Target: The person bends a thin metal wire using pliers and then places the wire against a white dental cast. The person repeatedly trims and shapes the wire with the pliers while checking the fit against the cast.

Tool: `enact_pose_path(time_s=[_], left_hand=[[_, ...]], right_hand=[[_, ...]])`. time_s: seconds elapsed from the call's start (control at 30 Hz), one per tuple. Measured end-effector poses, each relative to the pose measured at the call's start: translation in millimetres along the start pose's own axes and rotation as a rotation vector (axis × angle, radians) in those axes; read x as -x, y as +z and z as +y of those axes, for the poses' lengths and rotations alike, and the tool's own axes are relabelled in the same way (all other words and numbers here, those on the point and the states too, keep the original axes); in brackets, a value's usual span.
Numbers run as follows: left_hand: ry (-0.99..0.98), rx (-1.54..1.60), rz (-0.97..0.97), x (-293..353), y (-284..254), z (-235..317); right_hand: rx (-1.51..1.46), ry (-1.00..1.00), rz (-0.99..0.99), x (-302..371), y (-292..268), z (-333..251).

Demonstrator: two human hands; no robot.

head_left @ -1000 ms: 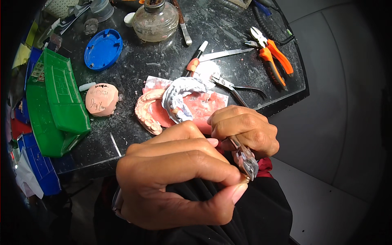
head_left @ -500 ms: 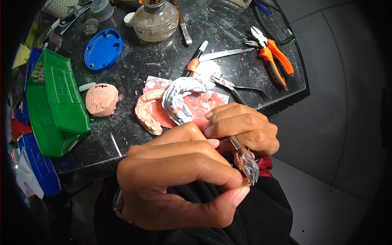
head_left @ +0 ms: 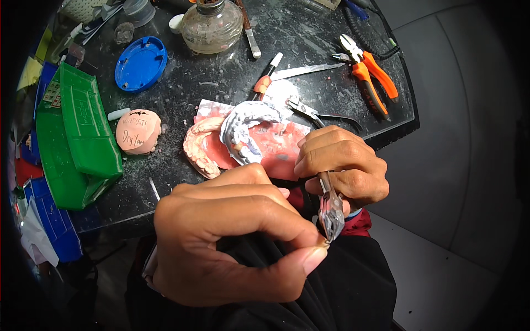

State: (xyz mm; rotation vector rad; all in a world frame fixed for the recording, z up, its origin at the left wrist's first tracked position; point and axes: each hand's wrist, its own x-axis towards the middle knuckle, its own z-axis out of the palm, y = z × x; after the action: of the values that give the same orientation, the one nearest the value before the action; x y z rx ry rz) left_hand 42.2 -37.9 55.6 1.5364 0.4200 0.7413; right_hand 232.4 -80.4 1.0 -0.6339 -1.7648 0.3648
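Observation:
My left hand [head_left: 232, 237] is closed in front of me above my lap, thumb and forefinger pinched together on something too small to make out. My right hand [head_left: 345, 165] grips small metal pliers [head_left: 331, 212], whose jaws point down and meet my left fingertips. Just behind my hands, on the dark table [head_left: 221, 77], a grey dental cast [head_left: 245, 127] leans on a pink wax sheet [head_left: 276, 146] beside a pink toothed cast [head_left: 199, 146].
A round pink cast [head_left: 138, 131] lies left of the wax, next to an open green box [head_left: 77, 138]. Farther back are a blue lid [head_left: 141, 63], a glass spirit lamp [head_left: 212, 27], orange-handled cutters [head_left: 370, 74], a metal spatula [head_left: 301, 71] and other small tools.
Both hands stay pinched together; the pliers tip and my left fingertips have shifted only slightly.

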Motion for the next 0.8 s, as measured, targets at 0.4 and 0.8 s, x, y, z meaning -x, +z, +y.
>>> enact_pose_path(time_s=[0.4, 0.8], left_hand=[[0.008, -0.016, 0.023, 0.1, -1.2, -1.0], [0.047, -0.015, 0.078, 1.1, 2.9, -3.0]], right_hand=[[0.105, -0.003, 0.083, 4.0, 5.8, -3.9], [0.086, -0.037, 0.09, 7.6, 9.4, -2.2]])
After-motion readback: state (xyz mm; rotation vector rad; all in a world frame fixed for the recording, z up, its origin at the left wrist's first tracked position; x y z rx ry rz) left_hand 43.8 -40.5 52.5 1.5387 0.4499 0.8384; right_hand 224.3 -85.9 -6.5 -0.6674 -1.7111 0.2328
